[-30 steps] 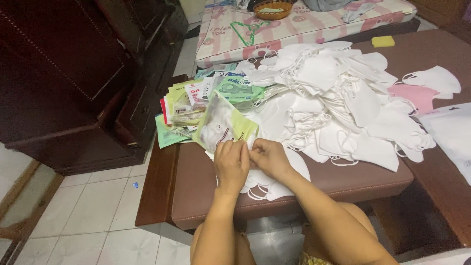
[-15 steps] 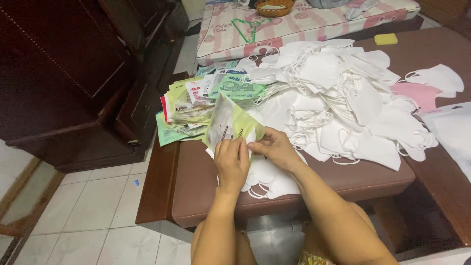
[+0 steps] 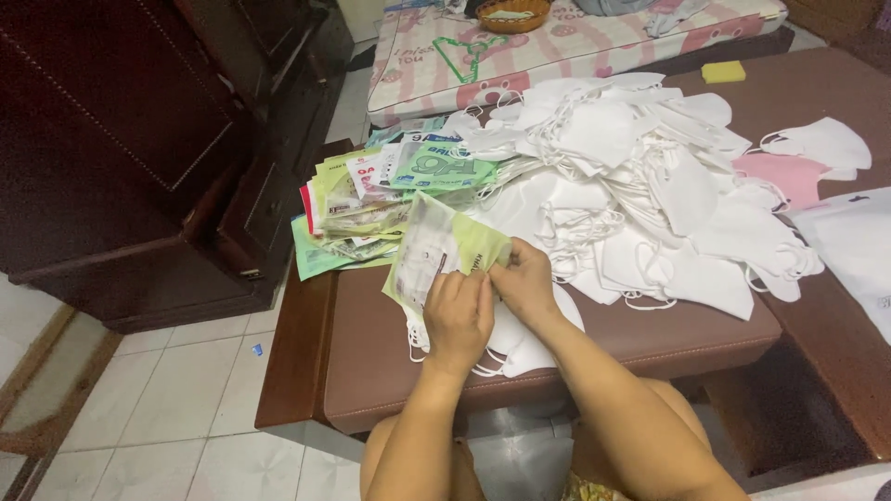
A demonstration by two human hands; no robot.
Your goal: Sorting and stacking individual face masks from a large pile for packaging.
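Seen from above, near edge first: two bare forearms reaching up from a seated lap onto a brown padded surface (image 3: 371, 371). Left hand (image 3: 458, 315) and right hand (image 3: 524, 283) side by side, fingers of both pinched on the lower edge of a green-and-clear plastic packet (image 3: 436, 250), held tilted just above a few loose white masks (image 3: 520, 348). Whether a mask sits inside the packet – hard to tell, though something pale shows through the clear part.

Just beyond, to the left: a fanned stack of filled packets (image 3: 371, 199), seemingly the finished share. To the right and farther back: a large heap of white masks (image 3: 650, 176) with one pink mask (image 3: 789, 176) – by the look of it, far more left to pack than done.

Farthest away: a patterned mattress (image 3: 575, 42) and a dark wooden cabinet (image 3: 139, 139) at left.
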